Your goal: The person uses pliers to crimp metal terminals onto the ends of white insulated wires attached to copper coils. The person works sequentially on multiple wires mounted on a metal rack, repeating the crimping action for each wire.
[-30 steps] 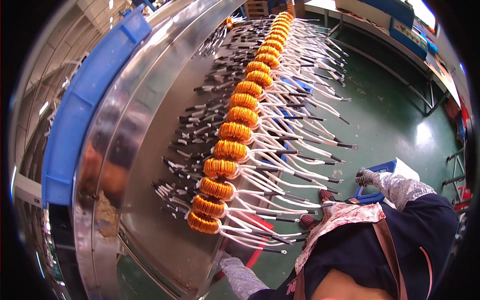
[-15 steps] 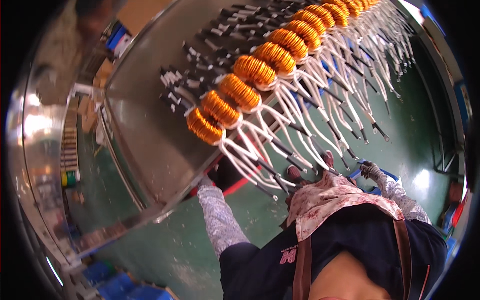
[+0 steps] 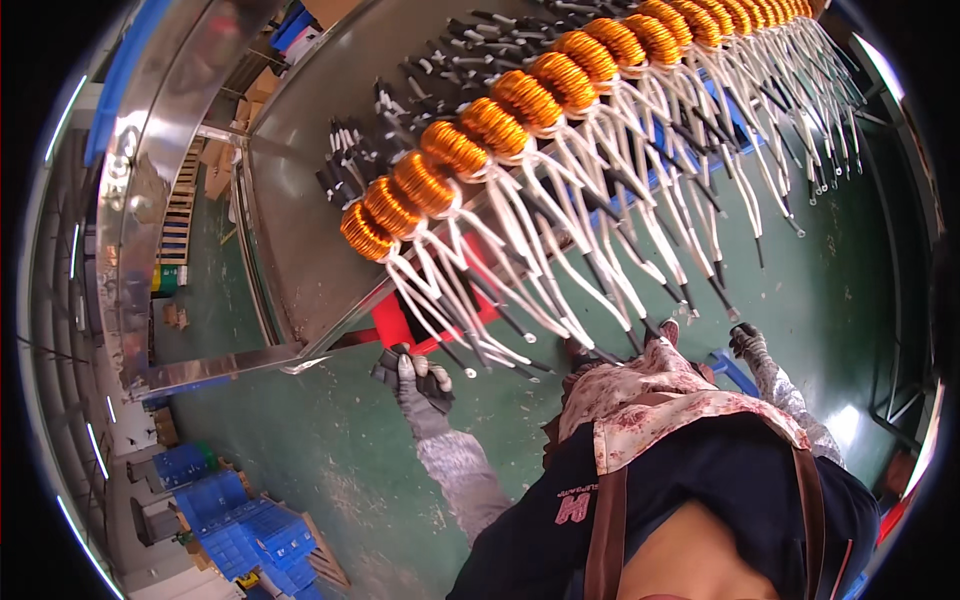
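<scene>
My left hand [image 3: 424,382], in a grey glove, is closed around several small black pieces [image 3: 386,366] whose exact kind I cannot make out. It is beside a red bin [image 3: 394,322] with a dark inside, below the table's near edge. My gloved right hand [image 3: 746,341] hangs low at the right, fingers curled; whatever they may hold is hidden. Copper-wound ring coils [image 3: 458,148] stand in a long row along the table edge. Their white-sleeved leads [image 3: 560,262], with black sections and metal lugs at the tips, hang over the edge toward me.
The metal table [image 3: 300,240] runs away to the upper right, with black-sleeved leads [image 3: 350,160] behind the coils. A blue frame [image 3: 735,372] is near my right hand. Blue crates [image 3: 250,530] are stacked at the lower left. A shiny metal post [image 3: 150,230] rises at the left.
My left hand has come out from beside the red bin and now shows black pieces in its fingers. The view has shifted, exposing more of the bin and the blue crates.
</scene>
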The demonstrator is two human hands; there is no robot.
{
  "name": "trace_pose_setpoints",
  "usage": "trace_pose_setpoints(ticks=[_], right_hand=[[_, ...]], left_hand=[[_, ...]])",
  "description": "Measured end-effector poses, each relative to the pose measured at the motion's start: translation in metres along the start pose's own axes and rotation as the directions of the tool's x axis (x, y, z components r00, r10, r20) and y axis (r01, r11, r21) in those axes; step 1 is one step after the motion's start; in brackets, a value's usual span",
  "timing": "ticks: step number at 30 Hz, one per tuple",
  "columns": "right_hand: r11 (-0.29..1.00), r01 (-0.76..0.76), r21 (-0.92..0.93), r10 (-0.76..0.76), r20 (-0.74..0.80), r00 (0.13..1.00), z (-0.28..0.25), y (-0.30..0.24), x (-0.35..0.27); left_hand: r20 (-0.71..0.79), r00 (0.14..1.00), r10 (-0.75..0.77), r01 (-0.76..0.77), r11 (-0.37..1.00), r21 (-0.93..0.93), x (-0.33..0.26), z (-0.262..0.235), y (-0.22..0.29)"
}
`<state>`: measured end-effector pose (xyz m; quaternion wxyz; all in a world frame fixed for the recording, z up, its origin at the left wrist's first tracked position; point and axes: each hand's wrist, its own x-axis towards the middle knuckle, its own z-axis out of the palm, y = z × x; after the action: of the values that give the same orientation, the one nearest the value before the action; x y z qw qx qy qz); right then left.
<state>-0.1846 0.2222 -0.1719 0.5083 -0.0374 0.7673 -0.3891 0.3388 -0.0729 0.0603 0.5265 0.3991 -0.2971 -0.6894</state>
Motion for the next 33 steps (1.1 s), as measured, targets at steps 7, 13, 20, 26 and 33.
trace_pose_setpoints(ticks=[7,13,20,26,33], right_hand=[[0.751,0.658,0.052,-0.601,-0.360,0.714,-0.026,-0.177,-0.095],[0.684,0.725,0.080,-0.730,0.063,0.681,-0.054,-0.247,-0.157],[0.569,0.796,0.208,-0.790,-0.132,0.599,-0.122,-0.245,-0.127],[0.444,0.676,0.588,-0.378,-0.561,0.736,-0.186,-0.263,-0.095],[0.195,0.417,0.888,-0.196,-0.381,0.904,-0.266,-0.285,-0.036]], left_hand=[[0.298,0.924,-0.240,0.245,0.969,0.021,-0.033,0.240,-0.104],[0.489,0.630,-0.604,0.486,0.797,0.358,-0.073,0.401,-0.199],[0.580,0.300,-0.757,0.391,0.652,0.649,-0.074,0.504,-0.250],[0.611,0.152,-0.777,0.419,0.610,0.672,-0.043,0.584,-0.304],[0.592,0.072,-0.803,0.465,0.552,0.693,0.021,0.619,-0.343]])
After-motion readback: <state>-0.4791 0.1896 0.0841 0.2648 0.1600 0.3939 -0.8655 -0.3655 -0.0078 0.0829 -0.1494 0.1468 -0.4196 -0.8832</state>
